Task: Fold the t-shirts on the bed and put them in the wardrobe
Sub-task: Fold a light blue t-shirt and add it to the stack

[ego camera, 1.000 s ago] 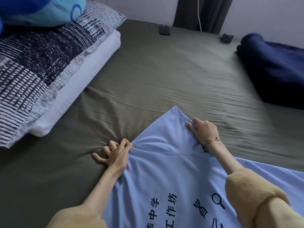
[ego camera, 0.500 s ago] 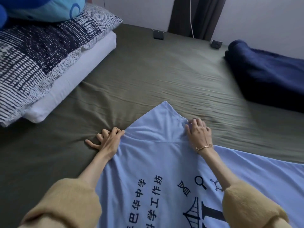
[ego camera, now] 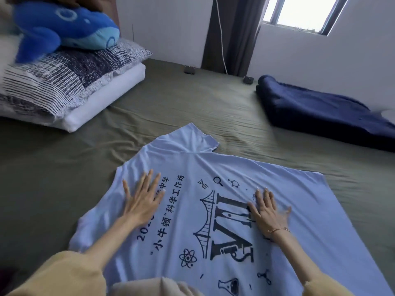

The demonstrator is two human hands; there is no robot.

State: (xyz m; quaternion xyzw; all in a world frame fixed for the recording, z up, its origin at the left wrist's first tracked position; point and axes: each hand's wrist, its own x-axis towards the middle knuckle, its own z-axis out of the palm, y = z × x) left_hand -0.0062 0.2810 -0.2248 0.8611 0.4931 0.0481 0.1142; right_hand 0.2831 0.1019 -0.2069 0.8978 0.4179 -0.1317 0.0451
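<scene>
Your left hand [ego camera: 142, 201]: flat on the t-shirt [ego camera: 213, 210], fingers straight and spread apart, pressing down, holding nothing.
Your right hand [ego camera: 266, 210]: flat on the t-shirt too, fingers straight and a little apart, resting on the dark print.
T-shirt: light blue, spread under both your hands on the green bed [ego camera: 64, 178].
Pillows [ego camera: 70, 86]: far past your left hand, with a blue toy whale [ego camera: 64, 28] on top.
Blanket [ego camera: 320, 112]: dark blue, far past your right hand.
</scene>
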